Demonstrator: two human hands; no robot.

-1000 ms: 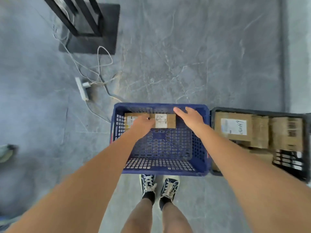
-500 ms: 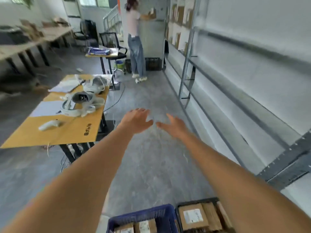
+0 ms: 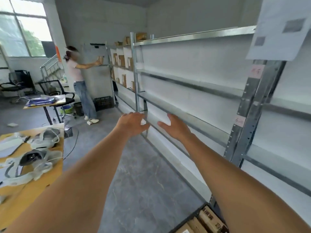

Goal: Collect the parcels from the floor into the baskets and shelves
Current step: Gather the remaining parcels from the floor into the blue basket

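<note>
Both my arms reach forward at chest height with nothing in them. My left hand [image 3: 131, 122] hangs relaxed, fingers loosely spread. My right hand [image 3: 175, 126] is flat with straight fingers, beside the metal shelf rack [image 3: 190, 84] on the right, whose near shelves are bare. At the bottom edge, the corner of a black basket [image 3: 189, 220] shows brown cardboard parcels [image 3: 210, 219] inside. The blue basket is out of view. Farther shelves [image 3: 122, 62] hold several brown parcels.
A wooden table [image 3: 33, 179] with white headsets and cables stands at the left. Another person [image 3: 79, 83] places a parcel on the far shelves, with a dark crate [image 3: 103, 102] by their feet. Office chairs and a small table stand behind. Grey floor runs between table and rack.
My view has risen from the blue basket on the floor to the room and rack. My left hand let go of the parcel in the blue basket; both hands are now raised.
</note>
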